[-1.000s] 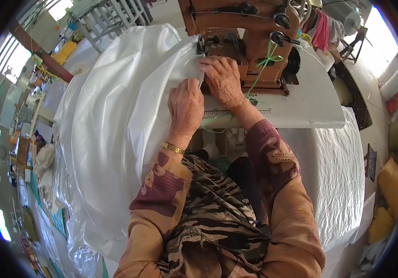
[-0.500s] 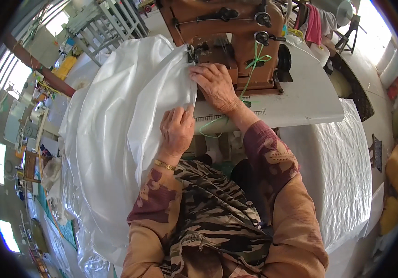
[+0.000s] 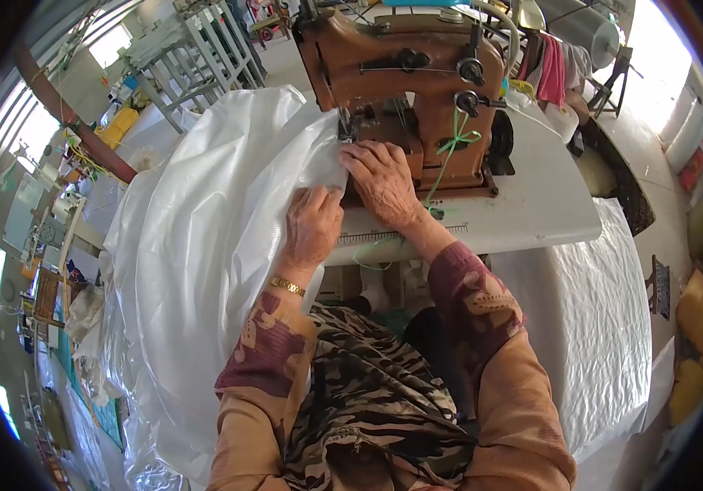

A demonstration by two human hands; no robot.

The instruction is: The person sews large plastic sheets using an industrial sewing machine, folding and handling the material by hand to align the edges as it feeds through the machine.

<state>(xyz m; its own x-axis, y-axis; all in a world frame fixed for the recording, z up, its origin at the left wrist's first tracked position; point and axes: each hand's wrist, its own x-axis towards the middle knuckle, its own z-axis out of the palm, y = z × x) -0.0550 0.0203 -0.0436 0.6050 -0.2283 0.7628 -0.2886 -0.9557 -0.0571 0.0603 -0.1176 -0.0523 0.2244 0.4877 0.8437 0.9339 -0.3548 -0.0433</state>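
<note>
Standing by the machine: the white sheet [image 3: 204, 213] covers the left part of the surface [image 3: 531, 209], its right border running from the presser foot [image 3: 346, 129] toward the near edge. Left hand [image 3: 316, 225]: grip closed on that border, near the surface's near edge, fingers curled over the film. Right hand [image 3: 384, 184]: fingertips at the same border, just beside the foot of the brown sewing machine [image 3: 429, 82]; the thumb is hidden, so I cannot tell whether this grip pinches the sheet or merely presses it down. Step in hand, as I judge it: guiding the border past the needle. For good work, the left should hold the layers level and lightly taut, steering rather than pulling, since a tug could bend the needle or skew the line. The right should flatten the border while keeping its fingertips clear of the foot, as they lie very close. Slippery film probably creeps, so short, even feeds seem best. Loose folds bulk up left of the hands; their weight may drag, so slack is worth leaving there. Green cord [image 3: 441, 176] hanging toward the near edge: keep it off the border.
</note>
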